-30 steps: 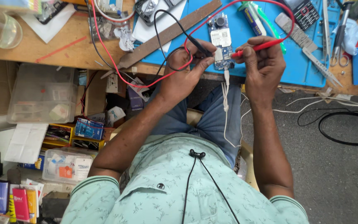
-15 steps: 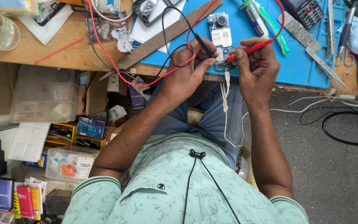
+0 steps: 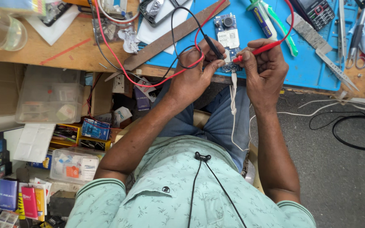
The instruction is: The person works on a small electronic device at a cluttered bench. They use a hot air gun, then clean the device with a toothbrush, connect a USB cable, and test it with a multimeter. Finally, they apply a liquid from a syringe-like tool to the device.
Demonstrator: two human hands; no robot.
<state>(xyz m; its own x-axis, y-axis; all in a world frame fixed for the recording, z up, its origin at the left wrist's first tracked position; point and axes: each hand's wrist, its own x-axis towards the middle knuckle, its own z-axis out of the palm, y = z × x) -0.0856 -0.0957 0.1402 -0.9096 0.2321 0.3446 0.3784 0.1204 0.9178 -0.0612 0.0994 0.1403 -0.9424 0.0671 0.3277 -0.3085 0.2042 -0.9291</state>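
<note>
Probing step in hand: left hand point(image 3: 193, 78) pinching black probe point(image 3: 214, 47), right hand point(image 3: 262, 67) gripping red probe point(image 3: 260, 49), both tips on small blue circuit board point(image 3: 227, 36) atop blue worktop mat point(image 3: 300, 67); next needs steady contacts

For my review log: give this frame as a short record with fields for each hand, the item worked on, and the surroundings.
left hand: holds black probe, tip on board
right hand: holds red probe, tip on board
work item: small blue circuit board with white cable hanging down
surface: blue mat on wooden bench
nearby: green-handled tool, metal ruler, clear storage boxes
</note>
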